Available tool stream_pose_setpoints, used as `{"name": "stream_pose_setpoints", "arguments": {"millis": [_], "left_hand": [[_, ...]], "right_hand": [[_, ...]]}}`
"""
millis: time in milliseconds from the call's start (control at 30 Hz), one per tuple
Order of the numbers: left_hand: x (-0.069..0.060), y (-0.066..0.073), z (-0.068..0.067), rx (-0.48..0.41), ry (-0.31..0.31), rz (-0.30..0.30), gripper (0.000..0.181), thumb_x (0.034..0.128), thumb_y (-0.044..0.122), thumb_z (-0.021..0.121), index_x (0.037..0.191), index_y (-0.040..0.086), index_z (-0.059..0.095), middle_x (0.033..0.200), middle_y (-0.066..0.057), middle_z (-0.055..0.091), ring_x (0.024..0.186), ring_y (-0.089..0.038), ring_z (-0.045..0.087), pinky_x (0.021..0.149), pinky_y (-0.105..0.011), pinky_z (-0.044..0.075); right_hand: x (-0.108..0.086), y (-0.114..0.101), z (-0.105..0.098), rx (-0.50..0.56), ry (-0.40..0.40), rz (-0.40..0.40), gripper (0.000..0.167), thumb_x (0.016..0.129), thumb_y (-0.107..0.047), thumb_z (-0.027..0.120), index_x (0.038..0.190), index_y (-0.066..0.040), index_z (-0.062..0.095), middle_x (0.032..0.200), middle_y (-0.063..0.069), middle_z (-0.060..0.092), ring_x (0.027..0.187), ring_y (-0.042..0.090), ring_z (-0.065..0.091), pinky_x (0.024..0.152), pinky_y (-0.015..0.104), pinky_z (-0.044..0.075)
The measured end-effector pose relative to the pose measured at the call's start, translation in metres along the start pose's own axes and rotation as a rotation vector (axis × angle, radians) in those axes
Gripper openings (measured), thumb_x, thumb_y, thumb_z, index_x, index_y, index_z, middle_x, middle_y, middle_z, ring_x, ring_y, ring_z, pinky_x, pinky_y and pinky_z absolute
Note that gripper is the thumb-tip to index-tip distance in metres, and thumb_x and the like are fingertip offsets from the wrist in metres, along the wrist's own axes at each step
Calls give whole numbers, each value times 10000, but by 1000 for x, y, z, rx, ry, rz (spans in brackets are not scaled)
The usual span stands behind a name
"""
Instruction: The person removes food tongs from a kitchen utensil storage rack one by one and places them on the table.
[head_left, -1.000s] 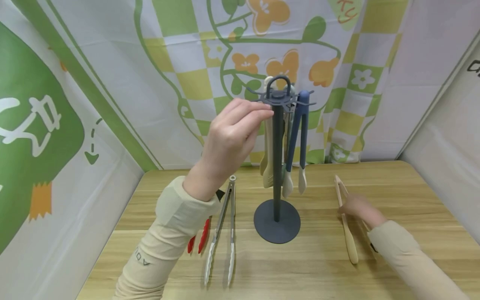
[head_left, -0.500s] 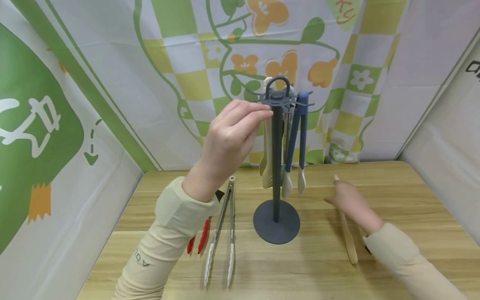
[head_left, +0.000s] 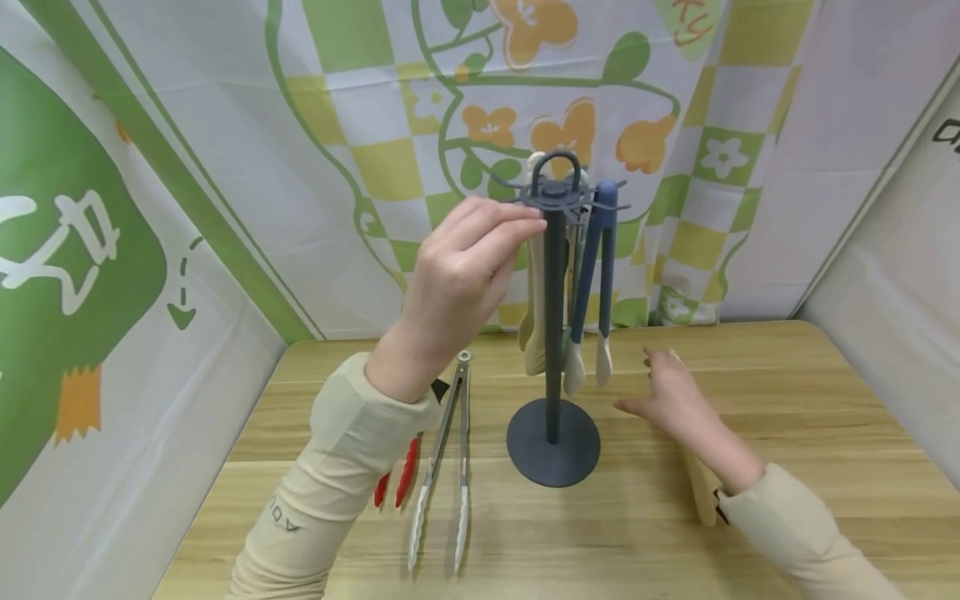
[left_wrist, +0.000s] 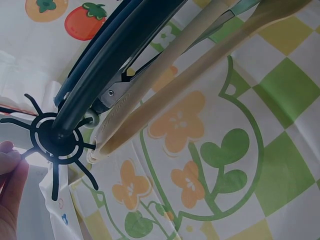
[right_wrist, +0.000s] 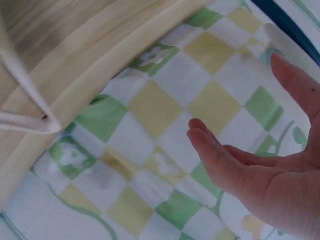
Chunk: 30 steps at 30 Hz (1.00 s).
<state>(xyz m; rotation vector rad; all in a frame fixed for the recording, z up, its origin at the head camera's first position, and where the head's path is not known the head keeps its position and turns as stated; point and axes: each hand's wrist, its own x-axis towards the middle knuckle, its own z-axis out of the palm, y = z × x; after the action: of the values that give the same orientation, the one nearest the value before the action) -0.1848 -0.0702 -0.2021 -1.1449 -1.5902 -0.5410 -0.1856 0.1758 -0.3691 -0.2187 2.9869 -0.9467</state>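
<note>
My left hand (head_left: pixel 457 275) is at the top of a dark grey utensil stand (head_left: pixel 553 333); in the left wrist view its thumb and finger pinch one hook of the stand's ring (left_wrist: pixel 56 140). Blue tongs (head_left: pixel 592 267) with pale tips and cream tongs (head_left: pixel 535 333) hang from other hooks, with metal-jointed tongs partly hidden among them. To the right of the stand, my right hand (head_left: pixel 678 404) has its fingers and thumb spread and holds nothing. Beneath it lie wooden tongs (head_left: pixel 703 492), largely covered by the hand in the head view; their joined end (right_wrist: pixel 45 122) shows in the right wrist view.
Metal tongs with white tips (head_left: pixel 461 500) lie left of the stand's round base (head_left: pixel 555 467). Beside them, red-tipped tongs (head_left: pixel 407 475) are partly hidden by the left forearm. Patterned cloth (head_left: pixel 375 167) hangs behind the wooden table (head_left: pixel 615 533).
My right hand has moved up and to the left over the wooden tongs, and its fingers and thumb have spread apart. The left hand and the stand stay in place.
</note>
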Motion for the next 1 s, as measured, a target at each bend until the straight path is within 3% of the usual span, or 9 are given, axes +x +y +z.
{"name": "stream_pose_setpoints", "arguments": {"millis": [233,467,700,1000], "left_hand": [[0,0,0,5,0,-1,221,857,-110,478,855,-50,691,869,-139,670,785,-253,588,752,-247,504],[0,0,-1,7,-1,1,220,854,-112,480,850,-51,691,865,-140,670,782,-252,589,749,-248,506],[0,0,-1,10,-5,-1,207,857,-103,490,852,-52,690,868,-142,671,783,-251,590,753,-250,507],[-1,-1,0,6,-17,-9,196,860,-98,493,864,-61,685,881,-147,669,794,-250,593,766,-233,503]], "right_hand": [[-4,-17,2,4,66,-24,891,721,-259,763,1329,157,262,1250,335,424,1125,464,399,924,548,385],[-5,-30,6,159,97,-40,897,727,-197,762,1350,147,216,1278,339,382,1148,457,406,932,533,395],[-6,-40,13,234,167,-40,870,778,-276,715,1380,91,205,1342,284,332,1170,411,401,922,516,404],[-4,-50,22,318,241,-50,806,824,-258,671,1385,70,195,1312,253,340,1174,386,393,949,508,378]]}}
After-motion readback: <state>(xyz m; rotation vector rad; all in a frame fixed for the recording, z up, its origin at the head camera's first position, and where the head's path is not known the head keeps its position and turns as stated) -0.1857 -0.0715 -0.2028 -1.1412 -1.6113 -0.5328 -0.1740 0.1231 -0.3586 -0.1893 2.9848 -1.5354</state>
